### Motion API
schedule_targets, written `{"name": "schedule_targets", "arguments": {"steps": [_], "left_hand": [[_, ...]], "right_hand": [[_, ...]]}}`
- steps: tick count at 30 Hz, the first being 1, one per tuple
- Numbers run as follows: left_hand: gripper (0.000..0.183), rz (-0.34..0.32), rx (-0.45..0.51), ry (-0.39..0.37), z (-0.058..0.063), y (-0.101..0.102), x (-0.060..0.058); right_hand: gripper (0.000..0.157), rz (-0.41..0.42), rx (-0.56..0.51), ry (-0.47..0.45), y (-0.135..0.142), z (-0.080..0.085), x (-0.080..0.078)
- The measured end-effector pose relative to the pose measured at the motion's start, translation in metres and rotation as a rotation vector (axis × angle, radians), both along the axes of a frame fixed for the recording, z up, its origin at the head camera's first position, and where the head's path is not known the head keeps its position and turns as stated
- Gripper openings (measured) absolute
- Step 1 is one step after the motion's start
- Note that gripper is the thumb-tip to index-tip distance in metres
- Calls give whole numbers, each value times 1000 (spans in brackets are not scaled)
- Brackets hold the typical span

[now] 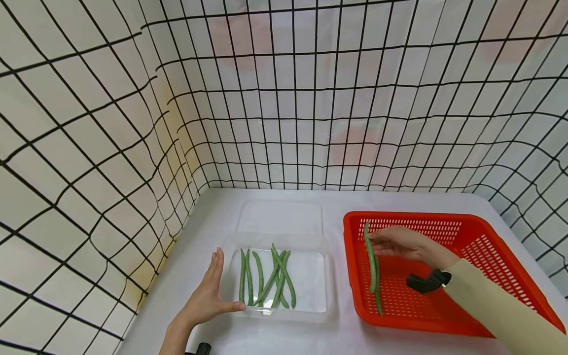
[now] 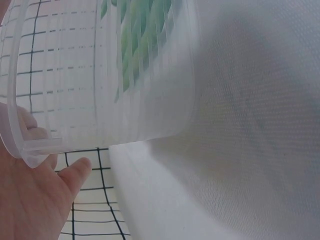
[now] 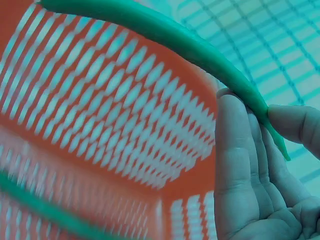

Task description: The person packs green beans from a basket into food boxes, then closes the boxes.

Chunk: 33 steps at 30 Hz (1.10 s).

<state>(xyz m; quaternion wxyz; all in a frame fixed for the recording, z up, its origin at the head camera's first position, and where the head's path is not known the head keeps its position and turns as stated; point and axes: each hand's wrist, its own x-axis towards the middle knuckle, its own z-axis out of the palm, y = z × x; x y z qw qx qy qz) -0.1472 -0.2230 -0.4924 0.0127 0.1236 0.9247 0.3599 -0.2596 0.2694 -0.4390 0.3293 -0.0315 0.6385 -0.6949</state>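
Note:
Between thumb and fingertips, my right hand (image 1: pixel 397 242) pinches a green bean (image 3: pixel 175 40) near one end, above the left part of a red plastic basket (image 1: pixel 412 323). Another green bean (image 1: pixel 378 291) lies in the basket beneath it. My left hand (image 1: pixel 208 293) is at the left front corner of a clear plastic box (image 1: pixel 306 296), fingers straight and thumb spread along the front rim. Inside the box several green beans (image 1: pixel 259 271) lie lengthwise, some crossed over one another. In the left wrist view they show blurred through the box wall (image 2: pixel 150 115).
The box's clear lid (image 1: pixel 279 217) lies folded back behind it on the white tabletop (image 1: pixel 208 212). A black wire grid (image 1: pixel 310 103) backed by pale cloth rises at the back and both sides. A dark wristband (image 1: pixel 428 282) is on the right wrist.

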Motion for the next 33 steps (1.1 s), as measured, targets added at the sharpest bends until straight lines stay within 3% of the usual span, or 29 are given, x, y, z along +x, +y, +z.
{"name": "schedule_targets", "arguments": {"steps": [6, 11, 22, 33], "left_hand": [[138, 0, -1, -1, 1, -1, 0], [138, -1, 4, -6, 1, -2, 0], [138, -2, -1, -3, -1, 0, -1], [138, 4, 0, -2, -1, -2, 0]], "right_hand": [[17, -5, -27, -20, -49, 19, -9], [17, 1, -37, -41, -90, 22, -16], [21, -1, 62, -52, -159, 6, -17], [20, 56, 261, -19, -180, -9, -11]]}}
